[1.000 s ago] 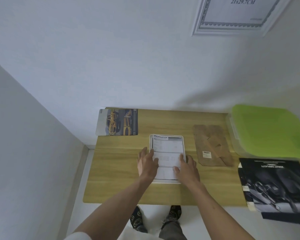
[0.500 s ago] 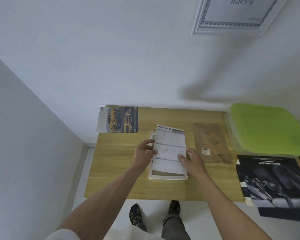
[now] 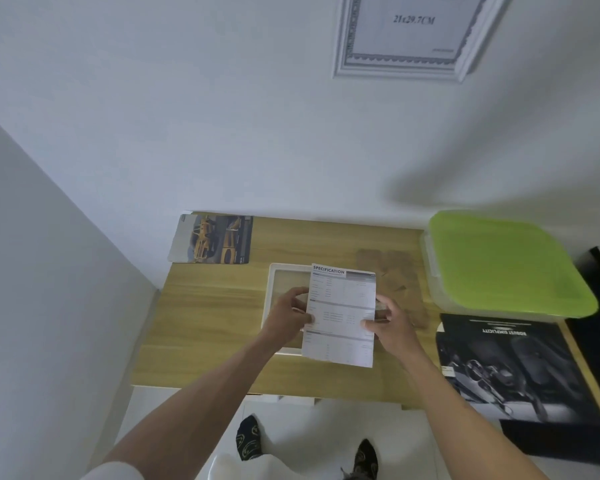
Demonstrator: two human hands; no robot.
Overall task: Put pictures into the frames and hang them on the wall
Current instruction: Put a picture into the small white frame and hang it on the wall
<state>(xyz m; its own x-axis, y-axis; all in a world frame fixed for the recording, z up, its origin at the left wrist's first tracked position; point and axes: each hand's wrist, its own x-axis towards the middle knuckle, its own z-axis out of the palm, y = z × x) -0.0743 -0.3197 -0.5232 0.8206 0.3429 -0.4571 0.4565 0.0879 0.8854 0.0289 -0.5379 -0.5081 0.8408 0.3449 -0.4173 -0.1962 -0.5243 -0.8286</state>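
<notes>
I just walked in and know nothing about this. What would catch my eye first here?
Probably the bright green lid of the plastic box at the table's right, the strongest colour in view. Next, at the table's middle, the left hand and right hand pinch a printed "SPECIFICATION" sheet by its sides above a white picture frame. High on the wall hangs a framed certificate.

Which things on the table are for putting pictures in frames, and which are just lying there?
For the job:
- specification sheet, pinched by the left hand and right hand
- white frame lying under it
- car picture
- brown backing board
- dark picture
- framed certificate on the wall

Just lying about:
- green-lidded box
</notes>
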